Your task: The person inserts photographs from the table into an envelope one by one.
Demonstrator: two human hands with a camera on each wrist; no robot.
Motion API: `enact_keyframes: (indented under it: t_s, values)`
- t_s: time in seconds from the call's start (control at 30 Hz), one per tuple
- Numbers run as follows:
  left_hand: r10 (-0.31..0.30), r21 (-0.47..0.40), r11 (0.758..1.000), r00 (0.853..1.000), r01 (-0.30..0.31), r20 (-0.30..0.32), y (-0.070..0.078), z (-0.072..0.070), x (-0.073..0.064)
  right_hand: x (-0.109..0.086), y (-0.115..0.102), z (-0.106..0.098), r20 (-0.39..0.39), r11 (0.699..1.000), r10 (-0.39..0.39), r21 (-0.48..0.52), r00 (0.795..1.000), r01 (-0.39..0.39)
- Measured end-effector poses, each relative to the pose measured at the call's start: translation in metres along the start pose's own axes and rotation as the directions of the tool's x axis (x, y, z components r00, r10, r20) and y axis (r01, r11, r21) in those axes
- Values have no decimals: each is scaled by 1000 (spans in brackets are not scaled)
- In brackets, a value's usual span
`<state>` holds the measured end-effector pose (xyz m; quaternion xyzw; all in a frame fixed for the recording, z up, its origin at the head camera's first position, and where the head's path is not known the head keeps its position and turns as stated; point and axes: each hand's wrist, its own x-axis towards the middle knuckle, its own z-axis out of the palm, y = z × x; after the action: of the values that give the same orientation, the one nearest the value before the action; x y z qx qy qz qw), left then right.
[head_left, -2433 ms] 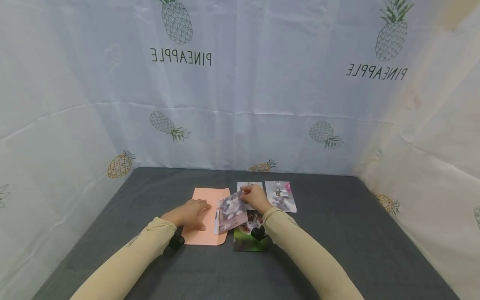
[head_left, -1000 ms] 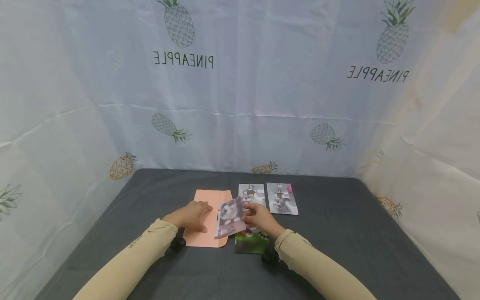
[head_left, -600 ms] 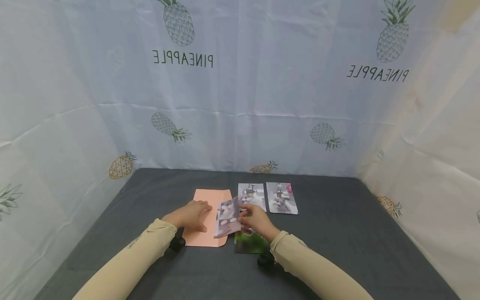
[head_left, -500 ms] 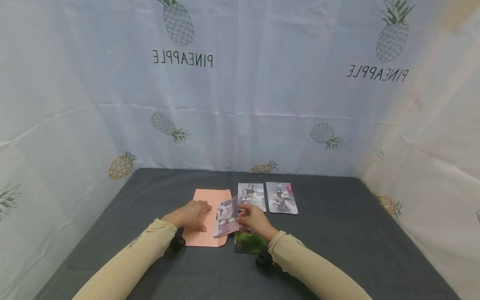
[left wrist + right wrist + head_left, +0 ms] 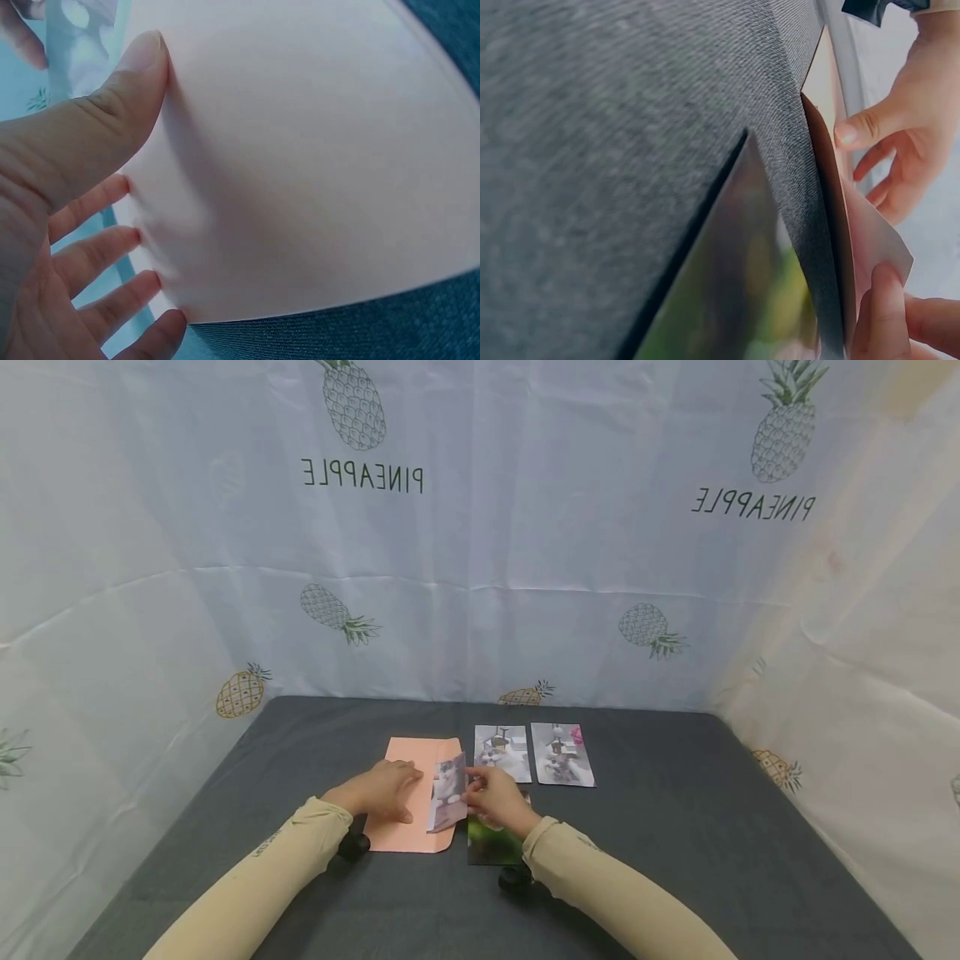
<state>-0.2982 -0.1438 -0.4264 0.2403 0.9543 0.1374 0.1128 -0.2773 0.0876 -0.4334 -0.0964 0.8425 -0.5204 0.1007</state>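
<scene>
A peach envelope (image 5: 411, 753) lies on the dark table, its flap toward the right. My left hand (image 5: 384, 789) rests on it, thumb and fingertips apart and touching the paper in the left wrist view. With thumb and fingers, my right hand (image 5: 501, 799) pinches the right edge of a cat photo (image 5: 447, 793). The photo's left part is hidden inside the envelope's mouth; a narrow strip shows above the flap. Below the right hand lies a photo with a green lower part (image 5: 490, 850), partly covered by that hand.
Two more photos, the left one (image 5: 501, 753) and the right one (image 5: 564, 756), lie side by side behind the right hand. Dark cloth covers the table (image 5: 675, 827). A white curtain (image 5: 480, 543) with pineapple prints surrounds its back and sides.
The right hand has shifted its grip down the photo's edge and moved left. Less of the cat photo shows outside the envelope. The left hand has stayed in place.
</scene>
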Motion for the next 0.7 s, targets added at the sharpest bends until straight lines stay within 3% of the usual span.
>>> enact_keyframes:
  t_s: [0.33,0.57,0.7]
  values:
    - [-24,15,1000,1000,24,12,-1,1,3,6,-10,11,-3,1000,9,20,1000,-9]
    - [-22,9,1000,1000,22,13,-1,1,3,11,-13,15,-19,997,21,-75,1000,-22]
    - [-12,11,1000,1000,12,14,-1,0,3,13,-13,17,-23,997,41,-61,999,-42]
